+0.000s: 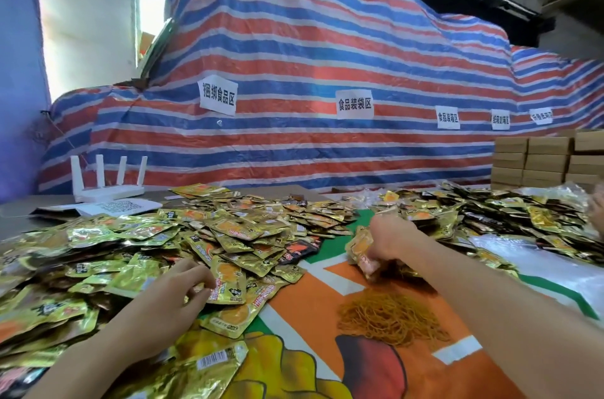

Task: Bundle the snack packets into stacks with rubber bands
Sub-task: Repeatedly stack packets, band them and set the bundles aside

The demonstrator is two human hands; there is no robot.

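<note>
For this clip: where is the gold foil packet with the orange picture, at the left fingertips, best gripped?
Probably a pinch grip on the left edge of the gold foil packet, from the left: it lies flat and uncovered atop the heap, that edge facing the left hand.

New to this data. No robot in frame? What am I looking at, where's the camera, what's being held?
No robot: one head-worn camera looks down at a person's bare hands. The right hand grips a small stack of packets; the left hand pinches a gold packet at the edge of the loose heap. A pile of rubber bands lies between the arms on the printed sheet. Behind: a white router, cardboard boxes and a striped tarp.
</note>
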